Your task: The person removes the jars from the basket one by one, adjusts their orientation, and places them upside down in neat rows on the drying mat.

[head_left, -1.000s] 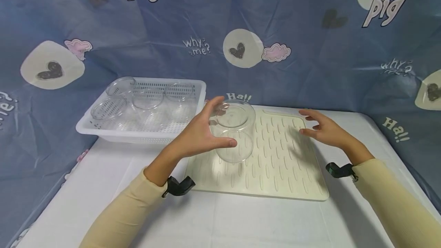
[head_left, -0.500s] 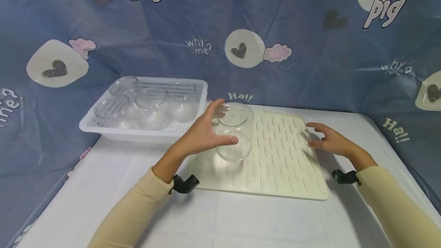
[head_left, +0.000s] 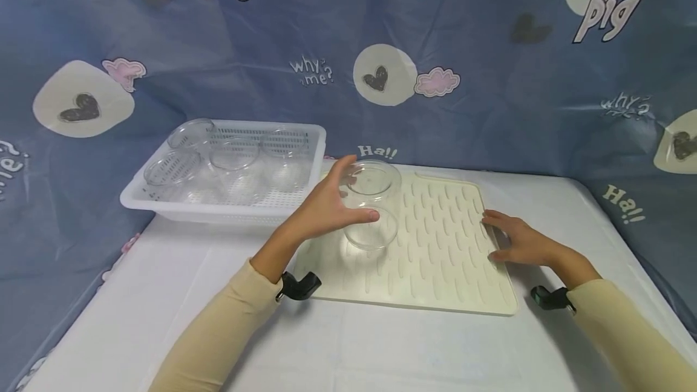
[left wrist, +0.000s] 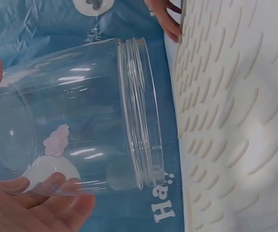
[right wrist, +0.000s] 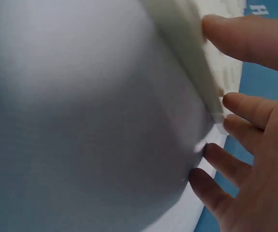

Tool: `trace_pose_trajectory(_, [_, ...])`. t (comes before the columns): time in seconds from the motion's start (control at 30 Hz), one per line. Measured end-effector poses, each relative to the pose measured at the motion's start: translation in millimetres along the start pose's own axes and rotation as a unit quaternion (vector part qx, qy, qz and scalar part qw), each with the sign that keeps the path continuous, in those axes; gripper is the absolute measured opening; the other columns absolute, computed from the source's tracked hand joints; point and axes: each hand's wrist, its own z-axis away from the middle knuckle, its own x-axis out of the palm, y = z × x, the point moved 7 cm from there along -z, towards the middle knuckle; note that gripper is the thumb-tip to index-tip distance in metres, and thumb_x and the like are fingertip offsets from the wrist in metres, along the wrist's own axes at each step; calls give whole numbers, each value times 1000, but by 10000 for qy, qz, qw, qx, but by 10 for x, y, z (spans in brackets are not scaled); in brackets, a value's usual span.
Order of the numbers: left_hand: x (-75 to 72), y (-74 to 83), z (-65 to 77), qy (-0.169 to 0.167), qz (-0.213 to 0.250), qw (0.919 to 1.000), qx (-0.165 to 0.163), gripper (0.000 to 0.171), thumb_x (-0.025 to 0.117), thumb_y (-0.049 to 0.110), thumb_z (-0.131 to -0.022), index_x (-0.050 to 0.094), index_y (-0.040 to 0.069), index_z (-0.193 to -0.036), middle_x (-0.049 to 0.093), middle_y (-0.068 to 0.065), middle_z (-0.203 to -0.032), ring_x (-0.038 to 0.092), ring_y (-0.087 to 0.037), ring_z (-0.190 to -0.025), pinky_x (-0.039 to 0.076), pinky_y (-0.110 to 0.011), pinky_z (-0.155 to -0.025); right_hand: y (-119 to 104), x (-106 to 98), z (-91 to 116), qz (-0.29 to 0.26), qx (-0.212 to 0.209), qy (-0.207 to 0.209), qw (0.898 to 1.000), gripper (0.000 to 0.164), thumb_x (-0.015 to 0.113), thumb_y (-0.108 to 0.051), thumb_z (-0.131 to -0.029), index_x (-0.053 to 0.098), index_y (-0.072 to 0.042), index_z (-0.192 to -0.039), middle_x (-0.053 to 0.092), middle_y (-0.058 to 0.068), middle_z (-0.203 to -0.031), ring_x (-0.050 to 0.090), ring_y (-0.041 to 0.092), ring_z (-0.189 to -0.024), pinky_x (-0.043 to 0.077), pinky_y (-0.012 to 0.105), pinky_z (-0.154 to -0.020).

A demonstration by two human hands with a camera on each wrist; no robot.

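Note:
My left hand [head_left: 327, 207] grips a clear jar [head_left: 376, 195] from its left side, the thumb in front and the fingers behind. The jar is upside down over the left part of a cream ridged mat [head_left: 435, 253]; in the left wrist view its threaded mouth [left wrist: 141, 111] faces the mat with a gap between. At the mat's right edge is my right hand [head_left: 520, 244], fingers loosely spread. The right wrist view has the thumb at the mat's edge [right wrist: 189, 53] and the fingertips beside it on the white cloth.
A white slotted basket [head_left: 321, 165] stands at the back left, holding several clear jars [head_left: 235, 156] with their mouths up. White cloth [head_left: 414, 343] covers the table. A blue printed curtain [head_left: 479, 126] hangs behind and along both sides.
My right hand has come down and towards me to the mat's right edge. The left hand still holds the inverted jar over the mat, nearly in place.

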Motion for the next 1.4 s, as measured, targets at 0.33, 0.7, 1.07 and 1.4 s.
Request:
trace_pose_trajectory(0.33, [211,-94,-223,-2,-42,9996,-283,115,85,48,-72,11,27,-158,41,1,-157,45,-30,-141,42,-52,-112,15,53,-34,303,113,69,9995,79,80,-26,-78,46,6,-141,28,32,-154,29,58,-134,32,72,-101])
trace_pose_trajectory(0.7, [516,22,-572,161,-349,9992,-103,116,85,52,-70,14,26,-158,30,5,-163,43,-27,-143,42,-50,-113,46,68,16,274,261,135,9992,80,80,-24,-77,45,9,-140,28,33,-153,30,58,-132,32,72,-100])
trace_pose_trajectory(1.07, [882,100,-801,254,-308,9991,138,116,85,51,-71,15,22,-159,24,-2,-165,39,-27,-146,41,-49,-115,30,50,9,347,215,114,9991,77,79,-21,-78,45,12,-138,27,34,-151,30,59,-130,32,74,-97])
trace_pose_trajectory(1.4, [1028,80,-1010,306,78,9992,258,113,86,50,-71,19,27,-158,30,-2,-161,38,-23,-146,41,-45,-115,11,55,-24,174,201,-58,9996,80,80,-23,-79,42,13,-140,24,35,-152,28,59,-129,32,73,-97])
